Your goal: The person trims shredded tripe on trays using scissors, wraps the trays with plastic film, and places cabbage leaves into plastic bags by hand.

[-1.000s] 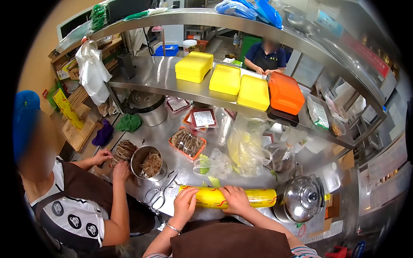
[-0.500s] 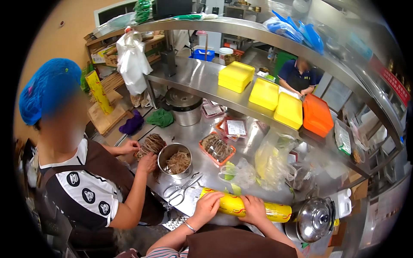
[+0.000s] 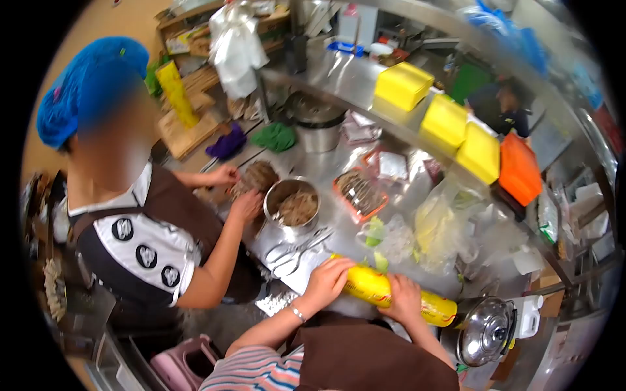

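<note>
A yellow printed roll of cling film [image 3: 367, 285] lies along the near edge of the counter, in front of my apron. My left hand [image 3: 328, 281] grips its left end, fingers bent over the top. Further right, my right hand [image 3: 403, 298] is wrapped over the roll's middle. Scissors [image 3: 297, 254] rest on the counter just beyond my left hand. Past them stands a steel pot [image 3: 293, 207] holding pale brown strips. A lidded steel pot [image 3: 486, 331] sits close to the roll's right end.
At left, a co-worker in a blue hair cover [image 3: 91, 91] handles a brown bundle [image 3: 259, 176] by the pot. An orange-rimmed tray [image 3: 360, 193] and plastic bags [image 3: 443, 221] lie beyond the roll. Yellow boxes [image 3: 443, 124] and an orange box [image 3: 520, 168] line the raised shelf.
My view has swung left, so the scene sits further right and is blurred. Both my hands remain on the roll. The co-worker's hands still work at the brown bundle.
</note>
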Demonstrator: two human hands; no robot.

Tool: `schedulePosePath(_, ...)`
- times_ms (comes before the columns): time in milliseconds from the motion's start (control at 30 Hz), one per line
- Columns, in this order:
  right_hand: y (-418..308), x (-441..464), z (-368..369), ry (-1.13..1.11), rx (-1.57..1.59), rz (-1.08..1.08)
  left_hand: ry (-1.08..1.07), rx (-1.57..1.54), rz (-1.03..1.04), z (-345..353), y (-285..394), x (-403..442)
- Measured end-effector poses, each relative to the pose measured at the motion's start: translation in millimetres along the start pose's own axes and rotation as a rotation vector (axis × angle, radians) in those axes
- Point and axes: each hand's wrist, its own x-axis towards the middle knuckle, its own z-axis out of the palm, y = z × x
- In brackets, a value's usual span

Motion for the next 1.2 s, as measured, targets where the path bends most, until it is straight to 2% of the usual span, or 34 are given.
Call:
schedulePosePath(433,-4.6,1.9,0.9,-0.058,-0.013,0.05,0.112,0.055,-0.13,-36.3,-27.6,-9.2)
schedulePosePath(1000,-1.4,-0.7,-0.1,-0.089,-0.039,0.039,0.156,0.122,-0.166,-48.3,-32.7,0.1)
schedulePosePath(1200,0.4,-3.2,0.1,0.017,0.001,0.011,0.122,0.117,-0.162,-51.7,-38.1,1.2)
